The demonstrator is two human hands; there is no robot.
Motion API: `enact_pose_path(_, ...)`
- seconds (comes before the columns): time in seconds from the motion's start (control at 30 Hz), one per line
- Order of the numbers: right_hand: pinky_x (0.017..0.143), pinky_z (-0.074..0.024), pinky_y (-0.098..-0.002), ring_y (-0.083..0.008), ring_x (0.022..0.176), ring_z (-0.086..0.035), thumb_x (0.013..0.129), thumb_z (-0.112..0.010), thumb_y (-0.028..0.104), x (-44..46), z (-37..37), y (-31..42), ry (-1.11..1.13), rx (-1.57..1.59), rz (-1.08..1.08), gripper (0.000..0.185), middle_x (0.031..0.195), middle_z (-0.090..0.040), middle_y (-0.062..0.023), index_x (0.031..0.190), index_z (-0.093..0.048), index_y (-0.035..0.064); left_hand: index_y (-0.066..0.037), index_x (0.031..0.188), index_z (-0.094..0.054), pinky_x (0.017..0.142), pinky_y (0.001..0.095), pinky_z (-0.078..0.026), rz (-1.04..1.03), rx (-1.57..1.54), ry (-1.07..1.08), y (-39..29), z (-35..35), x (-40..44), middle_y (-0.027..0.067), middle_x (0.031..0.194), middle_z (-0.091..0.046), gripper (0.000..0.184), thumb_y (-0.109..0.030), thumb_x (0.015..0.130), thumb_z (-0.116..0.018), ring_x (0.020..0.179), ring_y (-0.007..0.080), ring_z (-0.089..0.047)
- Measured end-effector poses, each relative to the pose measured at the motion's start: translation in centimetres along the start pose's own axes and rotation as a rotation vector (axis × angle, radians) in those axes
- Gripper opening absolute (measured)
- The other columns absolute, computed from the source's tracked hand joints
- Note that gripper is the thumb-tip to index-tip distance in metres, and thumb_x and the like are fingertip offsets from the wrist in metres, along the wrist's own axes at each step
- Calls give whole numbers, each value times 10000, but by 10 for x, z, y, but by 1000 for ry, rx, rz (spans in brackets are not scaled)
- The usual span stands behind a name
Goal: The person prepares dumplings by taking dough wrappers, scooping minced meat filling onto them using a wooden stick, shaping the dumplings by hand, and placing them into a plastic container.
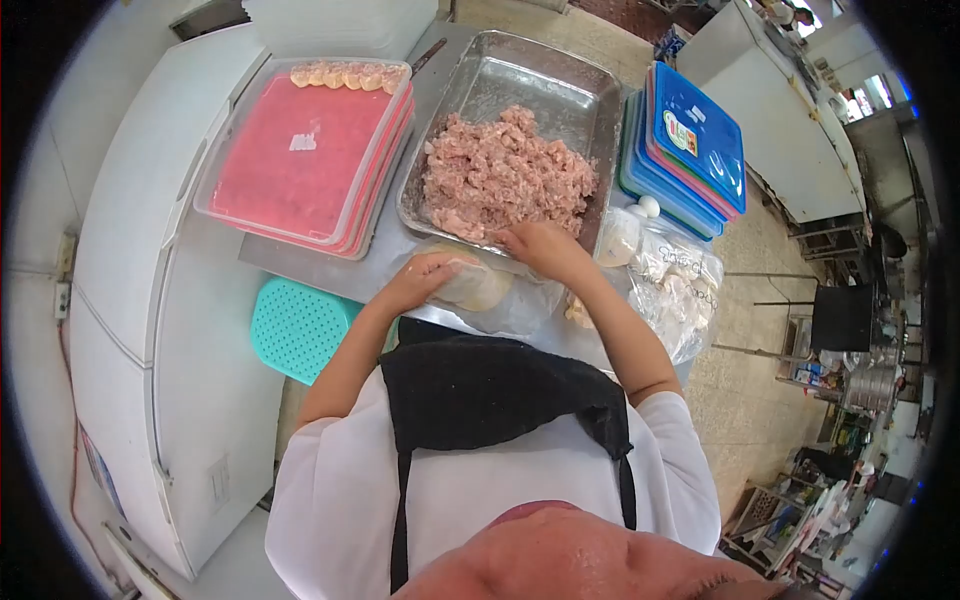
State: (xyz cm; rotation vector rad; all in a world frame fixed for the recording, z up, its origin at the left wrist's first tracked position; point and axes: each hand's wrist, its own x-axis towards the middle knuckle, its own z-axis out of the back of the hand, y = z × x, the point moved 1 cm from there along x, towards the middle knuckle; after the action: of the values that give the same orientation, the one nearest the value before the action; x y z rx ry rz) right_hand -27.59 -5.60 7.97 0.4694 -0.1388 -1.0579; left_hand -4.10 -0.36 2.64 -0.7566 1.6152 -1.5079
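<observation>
A large heap of pale pink minced meat (510, 175) lies in a deep metal tray (545, 90) in front of me. My right hand (542, 250) reaches over the tray's near edge, its fingers curled against the bottom of the heap; the fingertips are partly hidden in the meat. My left hand (428, 276) is closed on a thin, round, pale dough wrapper (458, 268), just in front of the tray. Under and beside it are more pale wrappers (485, 290) on clear plastic. Several filled dumplings (345, 76) sit in a row along the far edge of a pink-lined container.
Stacked pink-lined plastic containers (300, 160) stand at the left. Blue-lidded containers (700, 130) are piled at the right, beside plastic bags (670, 280) with pale contents. A turquoise perforated basket (300, 330) sits lower left, next to a white freezer (200, 300).
</observation>
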Motion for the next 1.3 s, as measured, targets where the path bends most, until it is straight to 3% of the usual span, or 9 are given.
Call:
enact_pose_path(0.1, 665, -486, -400, -269, 683, -633, 962, -493, 339, -8, 2, -20, -113, 328, -60, 374, 694, -630, -180, 907, -695, 29, -16, 1143, -638, 912, 301, -469, -22, 112, -5, -32, 9, 6, 79, 1100, -665, 270, -185, 958, -538, 1012, 143, -594)
enact_pose_path(0.27, 637, -450, -358, -131, 650, -516, 981, -505, 345, -13, 46, 25, -224, 901, -376, 357, 648, -549, -85, 1055, -687, 47, -25, 1229, -553, 962, 390, -458, -69, -899, -317, -51, 11, 72, 128, 1150, -618, 348, -256, 971, -515, 1122, 228, -568)
enact_pose_path(0.43, 642, -471, -364, -223, 676, -607, 955, -542, 287, -4, -4, 18, -588, 491, -102, 280, 752, -626, -138, 1046, -685, 64, -53, 1227, -514, 951, 457, -454, -149, -1385, -175, -82, 16, 105, 138, 1149, -591, 439, -409, 991, -411, 1097, 275, -561)
enact_pose_path(0.57, 651, -500, -417, -348, 770, -634, 914, -575, 248, -47, 24, 19, -331, -100, -241, 228, 859, -651, -171, 1035, -656, 72, -72, 1209, -509, 769, 380, -475, -18, -1298, -337, -74, 14, 109, 74, 1037, -589, 575, -569, 962, -359, 922, 204, -548)
enact_pose_path(0.73, 639, -513, -444, -353, 803, -635, 889, -567, 206, -52, 18, 30, -488, -46, -145, 196, 810, -629, -160, 1014, -633, 70, -40, 1173, -547, 797, 397, -478, 105, -1144, -294, -77, 2, 108, 73, 1060, -592, 685, -655, 904, -407, 971, 206, -543)
enact_pose_path(0.87, 636, -519, -436, -341, 788, -640, 851, -547, 120, -67, 66, 52, -290, -237, -265, 176, 812, -617, -153, 1001, -613, 55, -33, 1140, -556, 862, 409, -485, 81, -1191, -296, -98, -1, 102, 118, 1060, -604, 636, -616, 903, -465, 990, 237, -568)
enact_pose_path(0.97, 640, -520, -438, -342, 793, -643, 821, -540, 75, -67, 64, 66, -485, -162, -119, 188, 827, -612, -147, 994, -608, 43, -56, 1135, -559, 886, 428, -494, 18, -1221, -230, -86, 10, 111, 150, 1050, -610, 549, -554, 907, -515, 980, 273, -592)
enact_pose_path(1.13, 690, -502, -428, -352, 804, -626, 924, -557, 200, -63, 64, 28, -408, 61, -73, 244, 867, -630, -151, 1085, -635, 34, -102, 1160, -553, 869, 415, -524, 25, -1384, -182, -110, 13, 97, 153, 1101, -601, 354, -335, 898, -604, 1012, 292, -601)
enact_pose_path(1.3, 774, -485, -397, -382, 862, -616, 951, -545, 245, -74, 91, 21, -319, 440, -6, 297, 933, -655, -195, 1132, -618, 20, -37, 1404, -347, 995, 395, -433, -316, -156, -46, -135, 12, 65, 156, 1286, -510, 772, -173, 743, -722, 1182, 277, -525)
